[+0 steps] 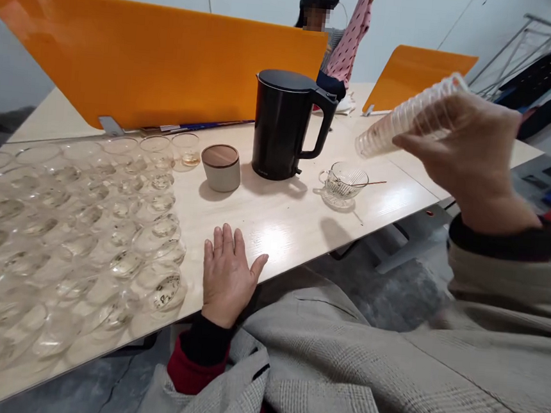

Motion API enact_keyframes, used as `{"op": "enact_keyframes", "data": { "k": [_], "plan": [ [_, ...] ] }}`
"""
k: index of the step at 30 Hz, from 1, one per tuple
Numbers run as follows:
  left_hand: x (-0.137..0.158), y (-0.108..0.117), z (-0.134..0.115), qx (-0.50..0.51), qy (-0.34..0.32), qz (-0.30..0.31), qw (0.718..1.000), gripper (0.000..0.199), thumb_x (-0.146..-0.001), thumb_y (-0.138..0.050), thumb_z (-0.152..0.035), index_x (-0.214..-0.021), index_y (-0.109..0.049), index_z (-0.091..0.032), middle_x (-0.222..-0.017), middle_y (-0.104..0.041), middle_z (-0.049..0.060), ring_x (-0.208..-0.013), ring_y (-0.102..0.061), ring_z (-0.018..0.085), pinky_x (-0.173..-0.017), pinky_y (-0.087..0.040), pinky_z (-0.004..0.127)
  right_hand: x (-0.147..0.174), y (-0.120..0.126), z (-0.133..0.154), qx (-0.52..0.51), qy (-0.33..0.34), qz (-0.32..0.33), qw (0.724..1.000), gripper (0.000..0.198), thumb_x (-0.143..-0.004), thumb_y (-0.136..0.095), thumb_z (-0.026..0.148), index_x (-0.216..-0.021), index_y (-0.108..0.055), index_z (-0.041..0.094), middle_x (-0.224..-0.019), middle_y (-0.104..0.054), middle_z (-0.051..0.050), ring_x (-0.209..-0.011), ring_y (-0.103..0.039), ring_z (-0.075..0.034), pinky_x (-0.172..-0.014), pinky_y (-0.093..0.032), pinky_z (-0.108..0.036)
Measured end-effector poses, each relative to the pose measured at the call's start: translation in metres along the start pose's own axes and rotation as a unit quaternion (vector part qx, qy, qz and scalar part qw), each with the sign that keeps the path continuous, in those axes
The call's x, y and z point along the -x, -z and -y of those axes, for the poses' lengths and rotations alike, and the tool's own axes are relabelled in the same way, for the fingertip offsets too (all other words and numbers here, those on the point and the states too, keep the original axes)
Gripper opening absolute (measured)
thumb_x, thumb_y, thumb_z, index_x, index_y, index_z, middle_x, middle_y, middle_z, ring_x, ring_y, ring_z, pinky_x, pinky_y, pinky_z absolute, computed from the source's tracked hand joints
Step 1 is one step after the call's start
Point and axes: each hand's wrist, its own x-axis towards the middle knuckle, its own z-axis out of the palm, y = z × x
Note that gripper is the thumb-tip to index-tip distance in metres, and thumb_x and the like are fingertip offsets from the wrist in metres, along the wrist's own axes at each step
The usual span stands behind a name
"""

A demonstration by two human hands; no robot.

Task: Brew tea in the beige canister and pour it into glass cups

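Tilting nearly sideways in the air, a stack of clear plastic cups point(411, 115) sits in the right hand point(468, 152), raised above the right end of the counter point(274, 222), its open mouth pointing left toward the black kettle point(282, 125). The right grip is closed around the upper part of the stack, fingers curled over the top and the thumb underneath. Such a stack is probably very light and thin-walled, so it would give under a hard squeeze and the nested cups could slide apart when tipped; holding it around the middle with a gentle wrap looks the safest purchase. How many cups are nested cannot be counted, and the hand hides the far end.

The left hand point(227, 278) lies flat on the counter edge, fingers spread, holding nothing. Just beside it to the left stands a wide field of clear cups point(85, 228) set out in rows; the nearer ones blur together and the left side is cut off. A glass cup on a saucer point(344, 183) with a thin stirrer stands below the stack, and a round lidded jar point(221, 167) sits left of the kettle. Behind an orange divider point(148, 54) another person point(321, 17) holds up a pink cloth point(350, 39).
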Motion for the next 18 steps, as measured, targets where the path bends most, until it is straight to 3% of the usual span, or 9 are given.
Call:
{"op": "enact_keyframes", "data": {
  "k": [2, 4, 8, 13, 18],
  "plan": [
    [0.000, 0.000, 0.000, 0.000, 0.001, -0.001, 1.000, 0.081, -0.105, -0.051, -0.059, -0.155, -0.050, 0.005, -0.167, -0.042, 0.035, -0.160, -0.037, 0.049, -0.129, -0.032, 0.065, 0.027, 0.014, 0.007, -0.057, 0.027, -0.004, 0.998, 0.023, -0.086, -0.078, 0.042, -0.081, -0.064, 0.024, -0.089, -0.075, -0.003, -0.080, -0.069, -0.021, -0.078, -0.054, -0.037],
    [0.000, 0.001, 0.000, 0.000, 0.003, 0.000, 1.000, 0.081, -0.105, -0.051, -0.059, -0.155, -0.050, 0.004, -0.167, -0.042, 0.035, -0.160, -0.037, 0.048, -0.130, -0.031, 0.064, 0.051, 0.013, 0.008, -0.105, 0.050, 0.023, 0.993, 0.022, -0.086, -0.077, 0.041, -0.080, -0.065, 0.024, -0.081, -0.074, -0.001, -0.072, -0.068, -0.019, -0.071, -0.051, -0.034],
    [0.000, 0.002, -0.001, 0.005, 0.003, 0.005, 1.000, 0.082, -0.105, -0.052, -0.059, -0.155, -0.049, 0.006, -0.167, -0.041, 0.036, -0.160, -0.036, 0.049, -0.130, -0.030, 0.065, 0.084, -0.027, -0.010, -0.127, 0.058, 0.151, 0.979, 0.015, -0.086, -0.073, 0.034, -0.079, -0.065, 0.022, -0.079, -0.073, -0.002, -0.071, -0.067, -0.018, -0.068, -0.048, -0.032],
    [0.000, 0.001, 0.000, 0.005, 0.001, 0.002, 1.000, 0.081, -0.106, -0.052, -0.058, -0.155, -0.049, 0.006, -0.166, -0.041, 0.036, -0.160, -0.036, 0.050, -0.129, -0.031, 0.066, 0.099, -0.074, -0.035, -0.058, 0.091, 0.200, 0.974, 0.016, -0.083, -0.071, 0.027, -0.076, -0.058, 0.024, -0.082, -0.069, -0.007, -0.081, -0.064, -0.025, -0.073, -0.047, -0.035],
    [0.001, -0.001, 0.003, 0.018, -0.002, -0.008, 1.000, 0.081, -0.106, -0.051, -0.060, -0.155, -0.050, 0.004, -0.166, -0.042, 0.035, -0.160, -0.036, 0.049, -0.129, -0.031, 0.067, 0.095, -0.079, -0.040, -0.058, 0.145, 0.196, 0.968, 0.015, -0.089, -0.068, 0.026, -0.078, -0.057, 0.024, -0.082, -0.065, -0.007, -0.082, -0.062, -0.026, -0.074, -0.047, -0.037]
  ]
}}
